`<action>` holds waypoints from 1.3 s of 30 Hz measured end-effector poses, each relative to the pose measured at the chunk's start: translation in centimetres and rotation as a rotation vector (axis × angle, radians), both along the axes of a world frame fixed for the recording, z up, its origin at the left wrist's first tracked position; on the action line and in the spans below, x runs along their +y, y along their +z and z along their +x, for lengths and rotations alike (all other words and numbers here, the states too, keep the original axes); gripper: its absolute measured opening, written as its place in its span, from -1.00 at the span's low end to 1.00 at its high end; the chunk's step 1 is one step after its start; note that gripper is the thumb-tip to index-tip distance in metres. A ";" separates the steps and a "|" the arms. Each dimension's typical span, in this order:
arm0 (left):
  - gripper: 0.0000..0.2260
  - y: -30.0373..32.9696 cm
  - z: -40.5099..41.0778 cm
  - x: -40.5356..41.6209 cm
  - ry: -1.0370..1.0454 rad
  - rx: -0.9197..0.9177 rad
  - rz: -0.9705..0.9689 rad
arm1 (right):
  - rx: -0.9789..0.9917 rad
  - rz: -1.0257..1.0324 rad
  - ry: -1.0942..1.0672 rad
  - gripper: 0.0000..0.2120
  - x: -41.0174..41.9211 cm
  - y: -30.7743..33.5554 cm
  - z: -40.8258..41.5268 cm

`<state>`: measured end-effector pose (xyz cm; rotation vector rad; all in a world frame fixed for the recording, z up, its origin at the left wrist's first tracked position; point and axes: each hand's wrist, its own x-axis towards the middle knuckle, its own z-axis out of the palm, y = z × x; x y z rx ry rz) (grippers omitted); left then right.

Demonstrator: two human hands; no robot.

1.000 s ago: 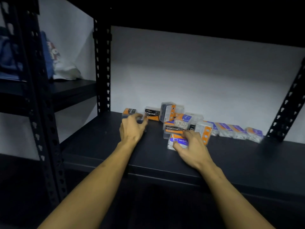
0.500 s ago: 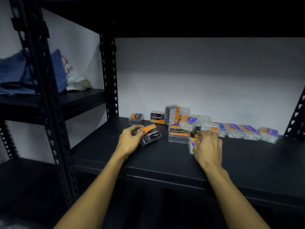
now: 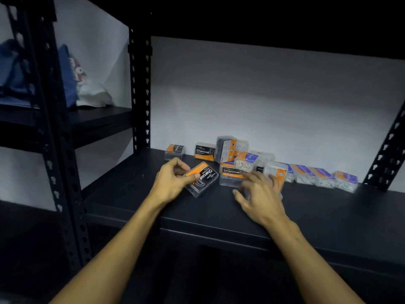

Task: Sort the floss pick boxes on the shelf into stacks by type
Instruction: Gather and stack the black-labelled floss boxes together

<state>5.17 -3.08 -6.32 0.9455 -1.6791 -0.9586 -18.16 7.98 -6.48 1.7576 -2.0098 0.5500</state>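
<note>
A tilted charcoal box (image 3: 202,178) is pinched between thumb and fingers of the left hand (image 3: 173,183) above the black shelf (image 3: 131,194), while the right hand (image 3: 258,194), fingers spread and blurred, is held over the jumbled pile of boxes (image 3: 241,163), its grasp impossible to tell.

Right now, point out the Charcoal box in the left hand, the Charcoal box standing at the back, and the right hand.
Held Charcoal box (image 3: 202,178), head view, label face.
Back Charcoal box (image 3: 204,151), head view, front label.
Right hand (image 3: 262,197), head view, back of hand.
</note>
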 end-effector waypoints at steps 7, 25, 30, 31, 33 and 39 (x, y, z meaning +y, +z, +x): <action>-0.68 0.1 3.2 1.5 0.035 0.068 -0.098 | 0.075 0.100 -0.022 -0.43 -0.2 0.5 1.0; -0.46 4.0 6.6 2.0 -0.052 -0.614 -0.109 | -0.019 0.045 0.302 -0.60 -1.0 0.8 4.7; -0.55 4.5 4.4 2.2 0.077 -0.788 -0.161 | -0.140 0.228 0.313 -0.70 -2.8 2.2 5.4; -0.55 4.5 4.3 2.0 0.067 -0.785 -0.153 | -0.123 0.229 0.292 -0.67 -3.1 2.1 5.4; -0.47 4.6 4.3 1.6 0.045 -0.752 -0.158 | -0.055 0.216 0.234 -0.55 -3.5 1.9 5.4; -0.23 3.7 4.7 0.9 -0.073 -0.428 -0.144 | -0.139 0.199 0.220 -0.30 -4.5 2.3 4.1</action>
